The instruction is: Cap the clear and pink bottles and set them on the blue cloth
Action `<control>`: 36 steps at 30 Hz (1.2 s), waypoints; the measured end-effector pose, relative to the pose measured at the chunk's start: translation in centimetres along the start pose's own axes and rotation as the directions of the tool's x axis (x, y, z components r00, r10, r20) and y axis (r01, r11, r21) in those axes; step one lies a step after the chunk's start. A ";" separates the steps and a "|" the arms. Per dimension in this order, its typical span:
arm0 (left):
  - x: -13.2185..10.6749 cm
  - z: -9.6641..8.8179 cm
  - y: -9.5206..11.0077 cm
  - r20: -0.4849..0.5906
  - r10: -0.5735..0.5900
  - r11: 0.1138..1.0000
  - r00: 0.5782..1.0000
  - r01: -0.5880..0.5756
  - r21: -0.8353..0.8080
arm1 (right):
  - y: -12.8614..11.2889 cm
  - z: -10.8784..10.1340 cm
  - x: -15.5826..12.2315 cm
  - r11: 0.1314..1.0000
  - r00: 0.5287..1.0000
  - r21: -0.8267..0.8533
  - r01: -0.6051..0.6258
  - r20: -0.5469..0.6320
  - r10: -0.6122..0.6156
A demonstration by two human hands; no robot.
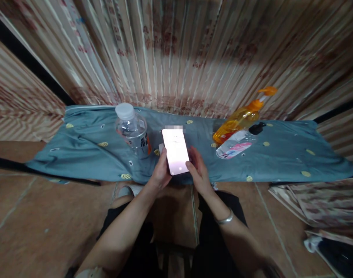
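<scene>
A smartphone (176, 150) with a bright, nearly white screen is held upright-ish between my two hands, above the front of the cloth-covered bench. My left hand (161, 170) wraps its left edge, thumb along the side. Against the lower right edge, my right hand (198, 170) grips the phone with its thumb near the bottom corner of the screen; the other fingers go partly behind it. Left of the phone stands a large clear plastic bottle (132, 133) with a white cap. Something small and white (161, 148) shows just beside the phone, its kind unclear.
An amber pump bottle (237, 121) with an orange pump and a clear bottle (237, 143) with a black top and pink label stand to the right. Blue patterned cloth (286, 154) covers the bench. Behind hangs a pleated curtain (176, 58). Dark cloth bundles lie on the floor at right.
</scene>
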State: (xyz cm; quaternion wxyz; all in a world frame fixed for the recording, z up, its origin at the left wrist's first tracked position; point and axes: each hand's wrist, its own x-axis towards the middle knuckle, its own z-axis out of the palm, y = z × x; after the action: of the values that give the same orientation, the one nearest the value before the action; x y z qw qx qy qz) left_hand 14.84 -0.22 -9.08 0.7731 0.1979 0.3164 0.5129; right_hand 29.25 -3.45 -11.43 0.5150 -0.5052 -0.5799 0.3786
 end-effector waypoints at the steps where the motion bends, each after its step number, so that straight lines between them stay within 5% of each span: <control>1: 0.1 0.2 -0.1 -0.007 0.003 1.000 1.000 -0.003 -0.002 | 0.1 0.0 0.3 0.996 0.999 0.075 -0.047 0.014 0.046; 7: 0.8 0.8 -1.0 -0.061 0.009 1.000 0.998 -0.010 -0.011 | 0.1 -0.4 0.5 0.884 0.974 0.411 -0.224 0.133 0.185; 15: 1.5 1.3 -1.8 -0.163 0.043 0.999 0.986 -0.045 -0.009 | 0.7 -0.5 0.2 0.914 0.976 0.346 -0.213 0.124 0.180; 36: 1.7 0.8 -1.9 -0.168 0.111 0.993 0.979 -0.101 0.067 | 0.8 -0.1 0.3 0.938 0.977 0.284 -0.199 0.136 0.166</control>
State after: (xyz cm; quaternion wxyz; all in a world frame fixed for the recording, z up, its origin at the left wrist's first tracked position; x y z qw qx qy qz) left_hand 17.07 0.58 -10.16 0.7085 0.1918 0.3855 0.5592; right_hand 29.49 -3.01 -12.07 0.5147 -0.4522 -0.4949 0.5344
